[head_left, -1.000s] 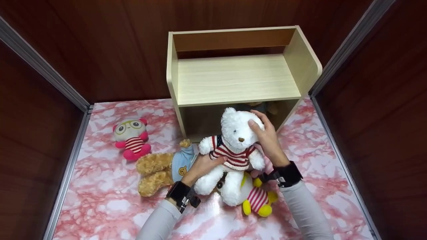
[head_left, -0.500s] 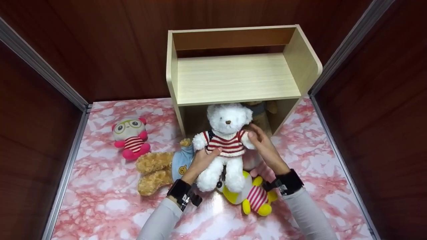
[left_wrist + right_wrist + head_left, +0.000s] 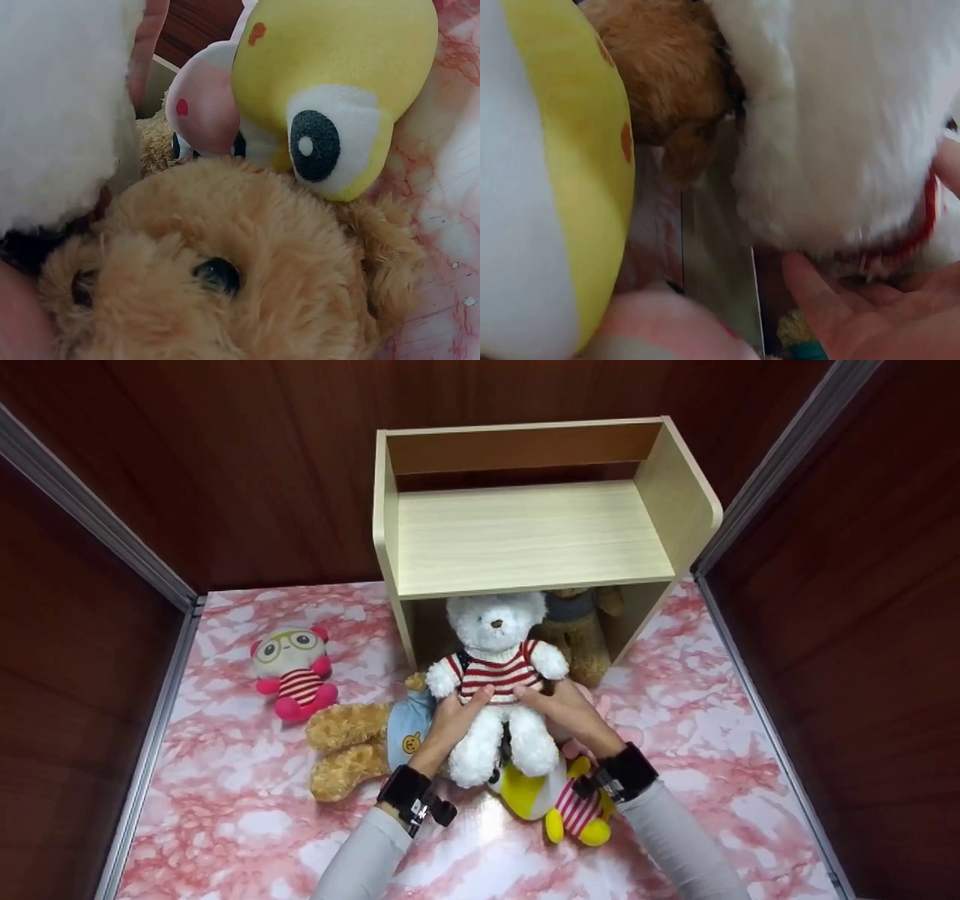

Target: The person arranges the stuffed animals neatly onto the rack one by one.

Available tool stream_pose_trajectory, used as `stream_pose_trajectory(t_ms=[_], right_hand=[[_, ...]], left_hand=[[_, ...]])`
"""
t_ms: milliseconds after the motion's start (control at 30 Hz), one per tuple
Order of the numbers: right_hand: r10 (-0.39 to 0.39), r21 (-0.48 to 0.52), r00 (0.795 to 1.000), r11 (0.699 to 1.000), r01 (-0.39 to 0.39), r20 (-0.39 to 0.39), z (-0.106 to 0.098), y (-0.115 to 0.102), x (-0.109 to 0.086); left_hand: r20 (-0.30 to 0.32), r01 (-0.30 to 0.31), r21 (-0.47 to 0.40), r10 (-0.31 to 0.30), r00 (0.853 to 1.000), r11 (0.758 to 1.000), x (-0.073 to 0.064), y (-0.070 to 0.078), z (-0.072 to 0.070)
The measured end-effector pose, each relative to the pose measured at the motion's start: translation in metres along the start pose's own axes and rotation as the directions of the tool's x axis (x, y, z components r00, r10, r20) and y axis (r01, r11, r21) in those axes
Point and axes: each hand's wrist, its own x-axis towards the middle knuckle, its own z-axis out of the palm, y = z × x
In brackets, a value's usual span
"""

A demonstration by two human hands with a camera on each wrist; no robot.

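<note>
The shelf hides the white bear's crown — the pink toy, blurred, runs off the right wrist view.

The round-headed white plush bear has matt, fluffy fur beneath a red-and-cream striped knit sweater. The tan plush bear looks shaggier, the rounded yellow-and-white cloth toy smooth and matt. The boxy pale wood-grain shelf looks smooth, the long grey corner strips metallic; the pink-and-white marbled ground surface is glossy.
</note>
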Motion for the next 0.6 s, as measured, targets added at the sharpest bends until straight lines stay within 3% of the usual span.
stream_pose_trajectory(t_ms=[133, 200, 400, 600], right_hand=[[0.019, -0.151, 1.000, 0.988, -0.021, -0.014, 0.008, -0.001, 0.006], [0.021, -0.165, 1.000, 0.986, -0.023, -0.017, 0.010, -0.001, 0.008], [-0.023, -0.028, 0.999, 0.999, 0.023, -0.028, 0.011, -0.001, 0.019], [-0.050, -0.016, 0.991, 0.999, 0.048, -0.123, 0.003, -0.007, 0.033]], left_hand=[[0.013, -0.019, -0.003, 0.019, 1.000, 1.000, 0.000, -0.002, -0.001], [0.023, -0.009, 0.005, 0.009, 1.000, 1.000, -0.001, -0.001, -0.001], [0.038, 0.001, -0.002, -0.001, 0.999, 1.000, -0.003, -0.003, -0.002], [-0.005, -0.122, -0.119, 0.123, 0.992, 0.985, -0.004, -0.007, -0.003]])
